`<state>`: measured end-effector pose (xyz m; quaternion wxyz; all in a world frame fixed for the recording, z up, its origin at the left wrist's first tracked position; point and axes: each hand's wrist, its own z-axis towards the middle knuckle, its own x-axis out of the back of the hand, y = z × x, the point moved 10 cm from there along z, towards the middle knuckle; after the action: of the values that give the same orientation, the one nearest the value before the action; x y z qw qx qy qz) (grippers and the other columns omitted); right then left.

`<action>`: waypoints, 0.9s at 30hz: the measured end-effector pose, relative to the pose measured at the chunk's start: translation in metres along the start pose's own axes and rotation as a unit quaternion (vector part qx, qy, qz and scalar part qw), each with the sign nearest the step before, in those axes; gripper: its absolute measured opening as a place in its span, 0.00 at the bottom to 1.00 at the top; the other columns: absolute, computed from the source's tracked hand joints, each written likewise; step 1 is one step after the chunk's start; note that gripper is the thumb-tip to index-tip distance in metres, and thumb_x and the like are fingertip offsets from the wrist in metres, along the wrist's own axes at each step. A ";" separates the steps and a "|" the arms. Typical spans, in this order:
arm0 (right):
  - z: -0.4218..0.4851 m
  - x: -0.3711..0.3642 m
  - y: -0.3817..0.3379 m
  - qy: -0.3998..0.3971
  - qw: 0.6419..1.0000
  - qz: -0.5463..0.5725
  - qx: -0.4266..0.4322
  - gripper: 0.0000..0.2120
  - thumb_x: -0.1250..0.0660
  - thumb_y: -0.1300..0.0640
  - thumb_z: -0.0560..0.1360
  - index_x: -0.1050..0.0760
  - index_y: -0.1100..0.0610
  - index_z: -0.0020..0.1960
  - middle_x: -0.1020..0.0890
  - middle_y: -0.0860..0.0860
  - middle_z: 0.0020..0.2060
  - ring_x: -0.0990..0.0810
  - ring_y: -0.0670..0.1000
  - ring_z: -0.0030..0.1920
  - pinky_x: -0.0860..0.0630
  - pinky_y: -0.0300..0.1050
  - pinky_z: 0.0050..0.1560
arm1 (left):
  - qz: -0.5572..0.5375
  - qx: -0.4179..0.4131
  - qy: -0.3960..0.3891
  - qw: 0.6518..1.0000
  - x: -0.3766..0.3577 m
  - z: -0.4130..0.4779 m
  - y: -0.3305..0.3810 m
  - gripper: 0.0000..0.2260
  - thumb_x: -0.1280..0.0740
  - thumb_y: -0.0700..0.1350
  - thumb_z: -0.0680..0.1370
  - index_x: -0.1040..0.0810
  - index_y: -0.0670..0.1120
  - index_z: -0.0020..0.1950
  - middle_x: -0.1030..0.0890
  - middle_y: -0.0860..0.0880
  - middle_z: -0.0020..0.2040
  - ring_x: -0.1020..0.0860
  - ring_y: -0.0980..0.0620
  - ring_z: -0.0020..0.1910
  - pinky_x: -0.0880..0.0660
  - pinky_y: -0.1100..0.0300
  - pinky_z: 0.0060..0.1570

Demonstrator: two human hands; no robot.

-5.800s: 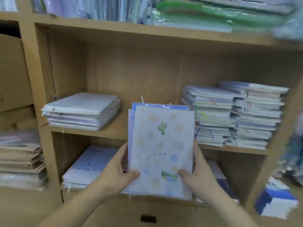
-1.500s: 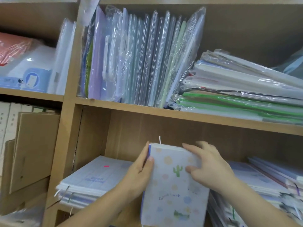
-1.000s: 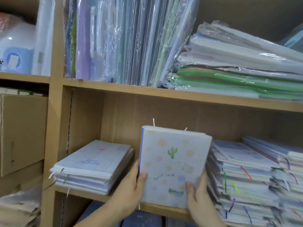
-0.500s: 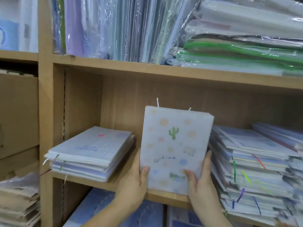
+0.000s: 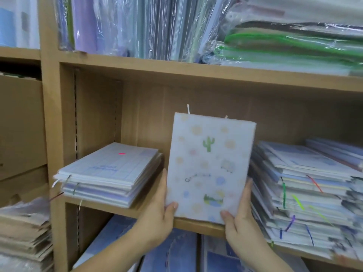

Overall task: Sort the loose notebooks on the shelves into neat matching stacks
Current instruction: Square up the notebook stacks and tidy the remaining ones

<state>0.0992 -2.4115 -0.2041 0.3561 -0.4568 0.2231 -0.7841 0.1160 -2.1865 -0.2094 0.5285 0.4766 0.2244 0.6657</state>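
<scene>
Head view: left hand [image 5: 157, 218] and right hand [image 5: 241, 228] each clamp a lower corner of the upright pale cactus-print notebook bundle [image 5: 210, 165], thumbs on front cover, fingers behind. Bundle stands at front edge of light wooden middle shelf [image 5: 188, 224], between flat stack of blue-grid notebooks [image 5: 110, 171] on left and tall messy stacks of pale notebooks with coloured ribbons [image 5: 304, 193] on right, close beside the latter. Plastic-wrapped folders [image 5: 137, 26] fill shelf above.

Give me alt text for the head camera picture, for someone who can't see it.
The left hand and right hand hold a bundle of cactus-print notebooks upright at the wooden shelf, between a low grid-cover stack and taller stacks. Plastic-wrapped folders fill the shelf above.
</scene>
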 end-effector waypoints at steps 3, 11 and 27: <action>-0.018 0.004 -0.015 -0.027 0.999 0.008 0.035 0.50 0.37 0.56 0.82 0.78 0.29 0.71 0.59 0.35 0.80 0.50 0.41 0.79 0.44 0.44 0.77 | -0.029 0.000 0.001 1.000 0.014 -0.022 0.013 0.34 0.38 0.41 0.84 0.51 0.64 0.82 0.38 0.70 0.77 0.39 0.65 0.77 0.40 0.49 0.79; -0.124 0.010 -0.043 -0.164 0.982 0.087 -0.042 0.46 0.40 0.49 0.84 0.80 0.30 0.70 0.70 0.18 0.60 0.42 0.38 0.68 0.33 0.41 0.66 | -0.038 0.053 -0.062 0.996 0.021 -0.135 0.056 0.32 0.37 0.45 0.84 0.48 0.67 0.81 0.34 0.71 0.74 0.34 0.67 0.74 0.36 0.52 0.77; -0.340 0.054 0.052 -0.158 0.949 0.187 -0.200 0.44 0.30 0.54 0.78 0.59 0.35 0.78 0.26 0.34 0.69 0.26 0.38 0.68 0.30 0.47 0.72 | -0.045 0.113 -0.210 0.970 -0.132 -0.266 0.021 0.25 0.35 0.42 0.83 0.33 0.68 0.71 0.21 0.63 0.67 0.24 0.61 0.68 0.30 0.57 0.71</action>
<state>-0.1981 -2.4786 -0.3736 0.4285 -0.5865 0.3975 -0.5607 -0.1272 -2.2605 -0.3636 0.5362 0.6514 0.2032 0.4969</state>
